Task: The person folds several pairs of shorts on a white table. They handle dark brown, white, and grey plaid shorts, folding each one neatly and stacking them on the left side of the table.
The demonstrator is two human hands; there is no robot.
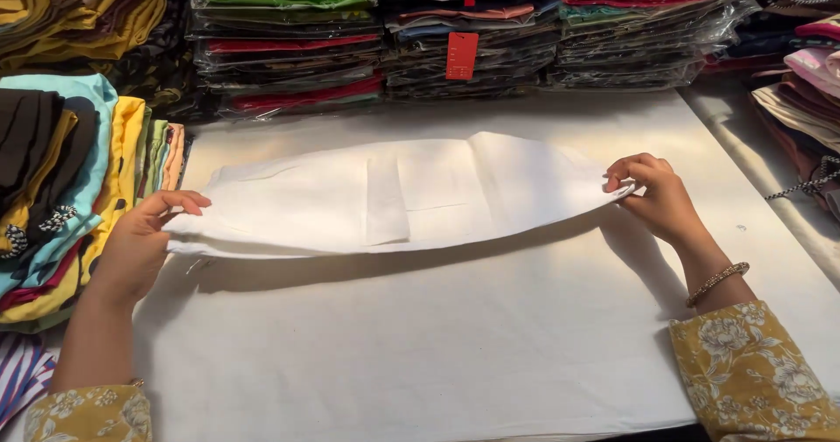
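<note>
White folded cloth [398, 195] held up at both ends, just above the white table [437, 354].

Cloth's long axis runs left-right across the view, sagging toward the ends, shadow on the sheet below it, so the middle is off the surface. Left hand [140, 241] has the left end: fingers together over the top edge, thumb underneath, clamped on the fabric. Right hand [656, 197] has the right end pinched between curled fingertips and thumb; bangle [717, 283] on that wrist. Each hand sits at its own end, neither nearer the middle. No containers as such: clear plastic packets of folded garments [472, 39] stacked along the far edge, a red tag [461, 55] hanging off them, loose folded fabric piles [61, 171] left of the left hand, more piles [805, 83] far right.
</note>
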